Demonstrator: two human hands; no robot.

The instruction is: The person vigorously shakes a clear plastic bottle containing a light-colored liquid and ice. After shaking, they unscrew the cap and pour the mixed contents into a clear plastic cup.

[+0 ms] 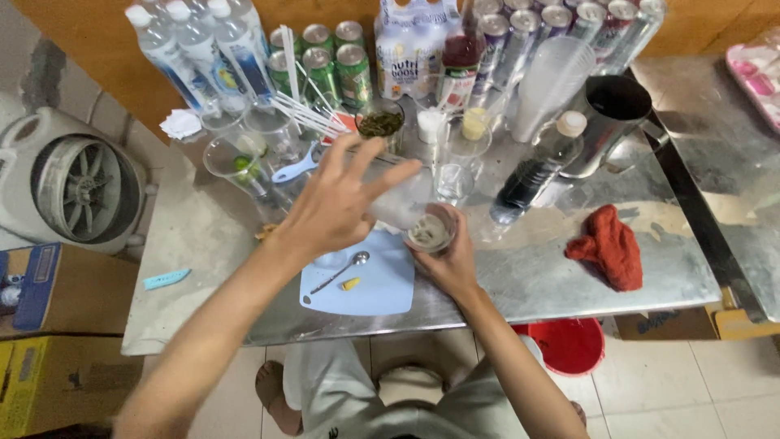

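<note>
My right hand (449, 262) grips a small glass (430, 231) with a pale whitish residue inside, at the top right corner of a light-blue cutting board (370, 294). My left hand (337, 207) hovers just left of it with the upper fingers spread. It holds a clear frosted cup (398, 201) tilted toward the small glass. A metal spoon (341, 272) and a small yellow piece (350, 284) lie on the board.
A steel table (203, 244) carries water bottles (199, 49), green cans (325, 61), white straws (305, 110), stacked plastic cups (548, 81), a metal jug (613, 118), a dark bottle (528, 179) and a red cloth (609, 245). A red bucket (569, 343) sits below; a fan (81, 187) stands at left.
</note>
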